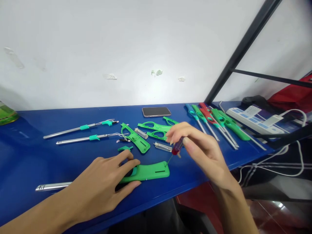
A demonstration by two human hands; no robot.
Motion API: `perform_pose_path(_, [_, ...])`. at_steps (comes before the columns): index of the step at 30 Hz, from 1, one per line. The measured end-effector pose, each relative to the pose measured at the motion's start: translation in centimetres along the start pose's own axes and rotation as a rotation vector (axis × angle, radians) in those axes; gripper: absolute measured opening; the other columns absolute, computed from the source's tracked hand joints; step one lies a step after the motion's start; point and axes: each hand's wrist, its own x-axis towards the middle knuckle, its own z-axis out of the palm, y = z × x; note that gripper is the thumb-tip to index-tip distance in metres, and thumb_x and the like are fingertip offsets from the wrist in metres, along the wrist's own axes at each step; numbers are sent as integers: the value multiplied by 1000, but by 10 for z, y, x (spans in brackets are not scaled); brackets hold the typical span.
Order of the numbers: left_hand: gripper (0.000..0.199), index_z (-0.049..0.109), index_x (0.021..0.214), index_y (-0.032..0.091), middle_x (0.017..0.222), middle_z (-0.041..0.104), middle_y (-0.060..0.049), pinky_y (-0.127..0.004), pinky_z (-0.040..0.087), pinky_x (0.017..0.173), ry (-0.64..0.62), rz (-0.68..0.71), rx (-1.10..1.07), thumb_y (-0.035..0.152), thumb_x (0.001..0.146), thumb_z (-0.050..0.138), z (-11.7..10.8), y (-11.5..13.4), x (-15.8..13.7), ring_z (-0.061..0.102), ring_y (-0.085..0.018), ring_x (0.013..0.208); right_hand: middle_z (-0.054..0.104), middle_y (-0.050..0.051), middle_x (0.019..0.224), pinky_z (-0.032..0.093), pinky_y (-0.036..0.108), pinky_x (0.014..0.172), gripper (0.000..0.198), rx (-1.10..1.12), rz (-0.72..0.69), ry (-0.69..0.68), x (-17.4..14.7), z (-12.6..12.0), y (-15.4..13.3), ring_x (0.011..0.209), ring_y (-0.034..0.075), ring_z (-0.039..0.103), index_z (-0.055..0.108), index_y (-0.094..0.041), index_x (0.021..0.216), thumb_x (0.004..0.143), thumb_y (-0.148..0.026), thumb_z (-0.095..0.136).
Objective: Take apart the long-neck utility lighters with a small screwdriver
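A green long-necked lighter (pixel 148 172) lies near the front edge of the blue table, its metal tube pointing left. My left hand (pixel 107 178) grips its body around the trigger area, fingers over the top and thumb along the near side. In my right hand (pixel 202 146) is a small screwdriver (pixel 178 146) with a red and purple handle, pinched by the fingers. Its thin shaft slants down to the hole at the lighter's right end. Just behind lie a green casing half (pixel 136 139), a clear fuel tank (pixel 162 147) and a small green piece (pixel 125 148).
Two metal tubes with wires (pixel 75 140) lie at left. A phone (pixel 156 112) is by the wall. Several assembled lighters (pixel 212 118) lie at right, near a black metal frame (pixel 234 65) and a white power strip (pixel 253 120). A green bottle (pixel 7 113) stands far left.
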Motion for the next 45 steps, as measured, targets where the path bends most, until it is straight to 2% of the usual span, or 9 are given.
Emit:
perform_pose_path(5, [38, 70, 140, 26, 128, 75, -8, -37, 55, 64, 2, 5, 17, 48, 118, 47, 0, -1, 1, 82, -25, 88, 73, 2, 102, 55, 31, 78, 4, -139, 17, 138, 2, 4, 1, 90, 19, 65, 86, -29, 107, 105, -26, 85])
perform_pose_path(12, [38, 70, 141, 27, 129, 75, -8, -36, 54, 64, 8, 4, 21, 48, 118, 49, 0, 0, 1, 82, -25, 89, 79, 6, 115, 62, 33, 83, 15, 13, 58, -9, -3, -9, 3, 107, 24, 72, 86, -34, 124, 112, -33, 77])
perform_pose_path(15, [39, 70, 142, 27, 127, 75, -8, -36, 55, 64, 1, 4, 11, 48, 118, 48, 0, -1, 2, 82, -24, 88, 74, 5, 107, 57, 28, 71, 5, 14, 23, 19, -2, -10, 2, 98, 21, 68, 89, -32, 109, 105, -33, 87])
perform_pose_path(20, [40, 72, 141, 26, 125, 76, -9, -37, 56, 64, -7, 7, 17, 48, 117, 49, -3, 0, 4, 83, -26, 89, 76, 3, 110, 56, 24, 63, 21, 98, 98, -20, -1, -5, 5, 87, 16, 67, 84, -38, 130, 117, -30, 68])
perform_pose_path(25, [39, 72, 140, 25, 126, 77, -10, -34, 56, 63, -9, 22, 22, 47, 117, 50, -6, 0, 4, 84, -25, 89, 73, 4, 105, 58, 28, 68, 3, 30, 9, 73, 1, 1, 5, 93, 20, 67, 87, -30, 105, 105, -33, 86])
perform_pose_path(32, [37, 69, 140, 27, 124, 76, -8, -36, 54, 63, 5, 29, 9, 46, 118, 47, -2, -2, 3, 82, -25, 86, 80, 4, 109, 62, 36, 92, 12, 79, 24, 13, 1, 1, 5, 106, 22, 73, 86, -32, 118, 114, -32, 75])
perform_pose_path(36, [38, 68, 142, 27, 126, 75, -8, -37, 54, 65, 5, 29, 16, 47, 118, 46, -1, -3, 2, 82, -25, 88, 75, 3, 99, 61, 34, 84, 4, 6, -34, 129, 3, 1, 6, 94, 21, 70, 86, -29, 101, 104, -30, 86])
perform_pose_path(41, [38, 68, 142, 27, 127, 75, -9, -36, 54, 64, -10, 24, 3, 46, 118, 46, -3, -2, 2, 82, -25, 87, 78, 6, 109, 63, 39, 89, 20, 60, 59, 56, -1, -6, 11, 102, 24, 73, 82, -32, 130, 117, -33, 66])
perform_pose_path(45, [39, 67, 144, 27, 127, 75, -9, -36, 54, 63, -6, 33, -4, 47, 118, 46, -3, -2, 3, 81, -25, 86, 75, 7, 105, 62, 39, 87, 6, 33, -20, 58, 0, -6, 10, 105, 26, 69, 86, -29, 107, 106, -33, 83])
